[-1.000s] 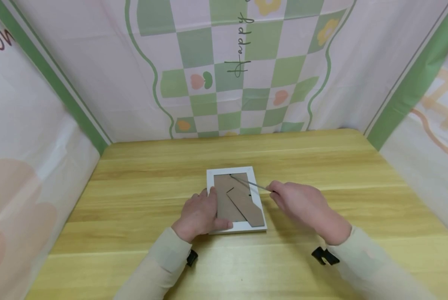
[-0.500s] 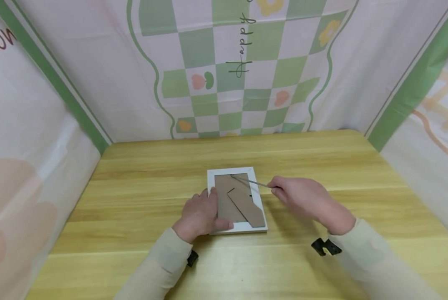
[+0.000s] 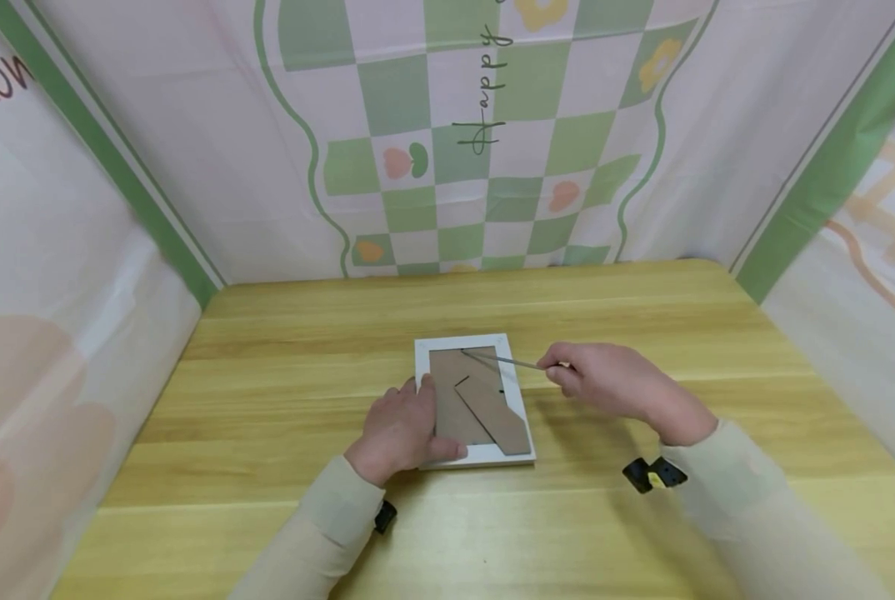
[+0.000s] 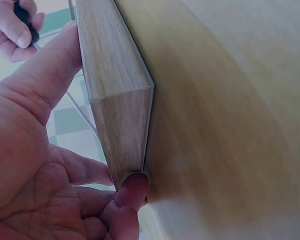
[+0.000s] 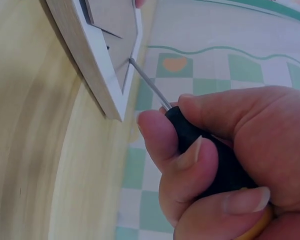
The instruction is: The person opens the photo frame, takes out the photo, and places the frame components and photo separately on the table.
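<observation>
A white-rimmed picture frame (image 3: 446, 408) lies back up on the table, its brown backing board and slanted stand leg (image 3: 502, 421) showing. My left hand (image 3: 397, 429) grips its near left corner, thumb along the near edge and fingers at the left side. The left wrist view shows fingertips (image 4: 132, 190) curled against the frame's wood-grain side. To the right, my right hand (image 3: 614, 382) holds a screwdriver (image 5: 210, 155) by its black and yellow handle. The shaft reaches over the rim, its tip at the backing's far edge near a small dark tab (image 3: 462, 351).
The wood-grain table (image 3: 305, 333) extends around the frame. Printed cloth walls stand behind it (image 3: 455, 192), on the left (image 3: 80, 292) and on the right (image 3: 852, 275). Another small dark tab (image 3: 502, 391) sits at the backing's right edge.
My right hand has shifted slightly away from me and to the right, so the screwdriver shaft lies at a different angle, its tip staying at the same spot. Left hand and frame are still.
</observation>
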The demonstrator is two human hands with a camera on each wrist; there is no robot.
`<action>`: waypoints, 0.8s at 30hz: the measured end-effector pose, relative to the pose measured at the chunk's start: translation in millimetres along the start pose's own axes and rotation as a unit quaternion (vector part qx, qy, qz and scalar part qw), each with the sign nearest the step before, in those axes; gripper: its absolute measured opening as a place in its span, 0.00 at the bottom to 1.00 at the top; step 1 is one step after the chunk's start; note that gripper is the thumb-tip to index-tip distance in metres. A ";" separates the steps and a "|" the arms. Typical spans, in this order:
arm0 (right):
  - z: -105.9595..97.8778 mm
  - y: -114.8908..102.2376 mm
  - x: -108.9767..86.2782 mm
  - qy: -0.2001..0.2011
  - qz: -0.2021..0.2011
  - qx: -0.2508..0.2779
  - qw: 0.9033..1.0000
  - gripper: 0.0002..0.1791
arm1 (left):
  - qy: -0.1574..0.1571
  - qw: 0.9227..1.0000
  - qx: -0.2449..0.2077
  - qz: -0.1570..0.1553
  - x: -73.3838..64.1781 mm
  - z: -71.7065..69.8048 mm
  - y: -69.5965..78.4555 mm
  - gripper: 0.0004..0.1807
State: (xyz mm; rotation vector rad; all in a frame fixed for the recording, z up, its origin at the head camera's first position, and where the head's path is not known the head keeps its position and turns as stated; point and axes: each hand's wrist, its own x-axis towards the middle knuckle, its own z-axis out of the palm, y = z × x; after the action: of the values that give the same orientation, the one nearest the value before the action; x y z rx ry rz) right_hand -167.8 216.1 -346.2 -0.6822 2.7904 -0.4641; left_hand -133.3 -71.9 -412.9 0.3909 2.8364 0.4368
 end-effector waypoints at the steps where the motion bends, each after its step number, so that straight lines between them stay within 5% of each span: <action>1: -0.2 0.9 0.2 -0.002 0.000 0.004 1.000 0.17 | 0.000 1.000 0.002 0.000 0.1 0.1 0.0 0.63; 15: 16.6 -6.3 -15.6 0.097 -0.022 -0.077 0.992 0.13 | -0.004 1.000 0.009 0.003 -0.2 0.6 -0.1 0.63; 24: 26.2 -8.0 -18.8 0.114 -0.028 -0.093 0.989 0.15 | 0.000 1.000 0.007 0.004 -0.2 1.5 -0.8 0.63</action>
State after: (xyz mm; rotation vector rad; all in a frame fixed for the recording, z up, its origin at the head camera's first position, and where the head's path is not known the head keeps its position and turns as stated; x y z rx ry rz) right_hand -140.5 211.9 -364.7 -0.7942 3.0669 -0.3107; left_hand -132.9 -72.4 -414.5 0.4056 2.8403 0.4196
